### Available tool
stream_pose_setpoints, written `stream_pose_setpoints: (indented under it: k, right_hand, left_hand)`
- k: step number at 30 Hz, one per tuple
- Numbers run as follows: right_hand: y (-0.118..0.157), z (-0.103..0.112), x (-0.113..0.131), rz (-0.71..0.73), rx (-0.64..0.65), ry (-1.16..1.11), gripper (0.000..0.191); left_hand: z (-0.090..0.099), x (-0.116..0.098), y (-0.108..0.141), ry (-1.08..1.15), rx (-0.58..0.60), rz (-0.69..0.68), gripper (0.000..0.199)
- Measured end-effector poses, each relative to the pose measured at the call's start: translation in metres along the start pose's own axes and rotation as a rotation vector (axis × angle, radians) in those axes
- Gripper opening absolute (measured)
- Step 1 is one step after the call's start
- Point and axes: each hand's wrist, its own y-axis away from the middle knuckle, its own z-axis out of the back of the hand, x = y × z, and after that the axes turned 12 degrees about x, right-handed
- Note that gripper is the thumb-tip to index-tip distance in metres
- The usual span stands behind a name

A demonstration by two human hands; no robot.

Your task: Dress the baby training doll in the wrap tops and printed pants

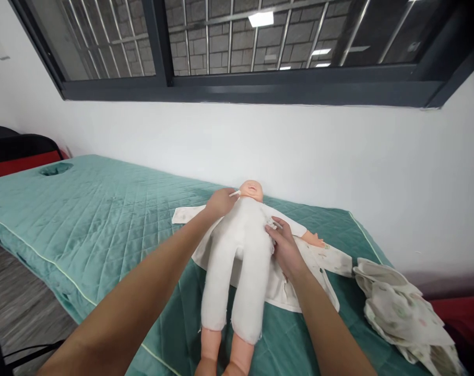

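Observation:
A baby doll [240, 224] with a white cloth body lies on its back, head toward the wall and feet toward me. Spread under it is an opened white baby shirt [284, 290] with faint prints, its sleeves out to both sides. My left hand [220, 202] is closed beside the doll's neck, with a small white edge of cloth showing at the fingertips. At the doll's side, my right hand [286, 245] pinches a bit of white cloth that looks like part of the shirt. One doll arm reaches out over the shirt; the other is hidden behind my left hand.
A green quilted cover [104, 224] with a face hole spreads over the bed. Crumpled printed baby clothing [405, 308] lies at the right. A white wall [319, 151] and barred window rise behind. A black and red chair [21, 151] stands at far left.

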Motion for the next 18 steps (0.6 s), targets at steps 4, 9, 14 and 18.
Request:
stream_pose_setpoints:
  k: [4, 9, 14, 18]
  right_hand:
    - [0.000, -0.004, -0.001, -0.004, 0.064, -0.010, 0.062]
    - [0.000, 0.001, -0.004, -0.037, 0.041, -0.004, 0.065]
    - [0.000, 0.005, -0.006, -0.017, 0.034, 0.075, 0.063]
    - [-0.001, 0.005, -0.008, 0.002, 0.013, 0.123, 0.062]
  left_hand:
    - [-0.004, -0.028, 0.008, -0.164, 0.030, 0.023, 0.026]
    - [-0.023, -0.065, 0.045, -0.308, 0.094, 0.009, 0.015]
    - [-0.040, -0.062, 0.111, -0.406, -0.083, -0.245, 0.024]
    - [-0.049, -0.019, 0.156, -0.285, -0.339, -0.253, 0.035]
